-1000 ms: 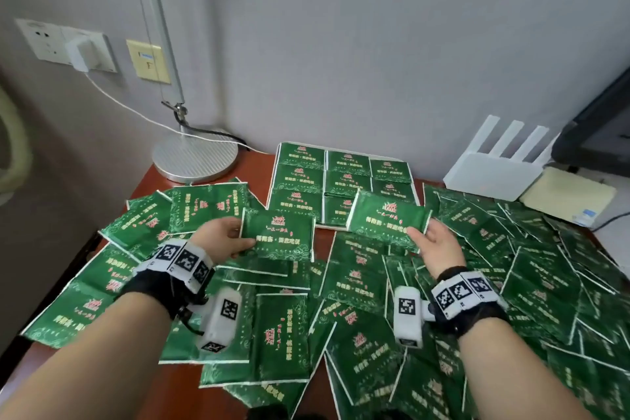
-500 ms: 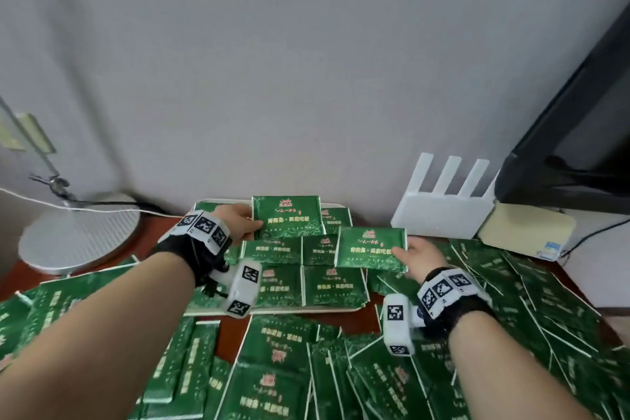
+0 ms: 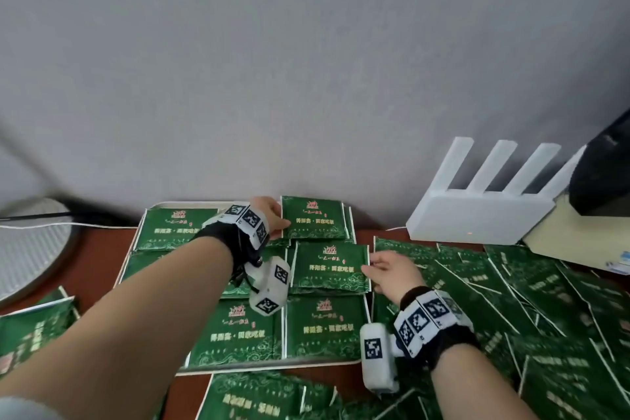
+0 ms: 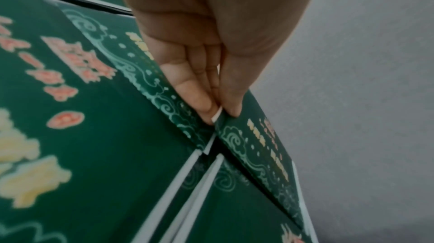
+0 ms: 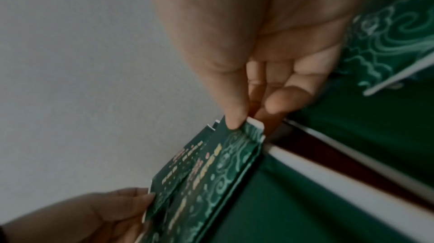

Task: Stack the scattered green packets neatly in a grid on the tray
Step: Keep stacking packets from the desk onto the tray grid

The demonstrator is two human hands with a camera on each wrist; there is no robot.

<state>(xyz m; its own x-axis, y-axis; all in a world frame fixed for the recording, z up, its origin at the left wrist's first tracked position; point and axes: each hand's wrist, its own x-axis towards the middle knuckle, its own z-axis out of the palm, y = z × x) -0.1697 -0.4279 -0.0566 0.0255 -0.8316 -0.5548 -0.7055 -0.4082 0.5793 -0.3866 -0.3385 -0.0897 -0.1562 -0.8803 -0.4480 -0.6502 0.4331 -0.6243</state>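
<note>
A white tray [image 3: 191, 204] against the wall holds green packets laid in rows. My left hand [image 3: 272, 218] pinches the left edge of a green packet [image 3: 313, 218] over the tray's far right corner; the left wrist view shows thumb and fingers [image 4: 199, 102] closed on that packet's corner [image 4: 256, 135]. My right hand [image 3: 388, 271] pinches the right edge of a second packet [image 3: 330, 266] over the tray's middle right cell, thumb on top in the right wrist view [image 5: 234, 117]. Both packets lie roughly level on the stacks.
Many loose green packets [image 3: 511, 300] cover the brown table to the right and front. A white router [image 3: 477, 218] stands against the wall at right, a black monitor [image 3: 603, 177] beyond it. A lamp base [image 3: 30, 245] sits at far left.
Both hands carried their packets forward from the loose pile to the tray. The left packet moved to the far right corner, the right packet came down onto the middle right cell.
</note>
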